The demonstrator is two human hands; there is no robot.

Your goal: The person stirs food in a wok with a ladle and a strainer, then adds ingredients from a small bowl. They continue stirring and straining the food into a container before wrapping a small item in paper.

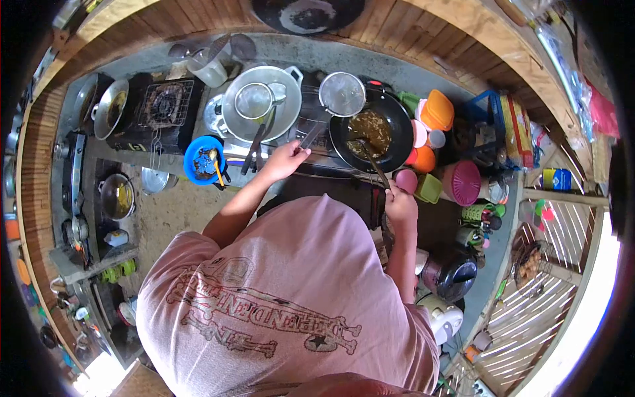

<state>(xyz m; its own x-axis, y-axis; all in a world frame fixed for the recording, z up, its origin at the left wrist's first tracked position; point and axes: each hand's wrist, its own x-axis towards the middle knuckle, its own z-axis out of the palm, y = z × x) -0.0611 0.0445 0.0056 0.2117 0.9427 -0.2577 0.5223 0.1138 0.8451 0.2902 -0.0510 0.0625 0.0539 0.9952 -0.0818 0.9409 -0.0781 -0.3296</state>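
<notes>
My left hand (288, 161) is closed on the handle of a round mesh strainer (342, 94), which is held over the left rim of the black wok (397, 126). Inside the wok, brown liquid with small pale pieces (372, 131) covers the bottom. A long-handled turner (376, 165) dips into it, and my right hand (400, 202) grips the handle. Left of the wok, a large silver pot (288, 112) has a second strainer (254, 101) and dark-handled utensils (254, 149) resting across it. A blue bowl (192, 162) with an orange-handled spoon (215, 165) stands near my left forearm.
Containers with orange (438, 109) and pink lids (462, 183) crowd the right side. A black stove with a wire grate (165, 102) stands at the left, beside a silver pan (111, 109). A blue crate (486, 109) is at the back right; a dark-lidded cooker (456, 271) is below.
</notes>
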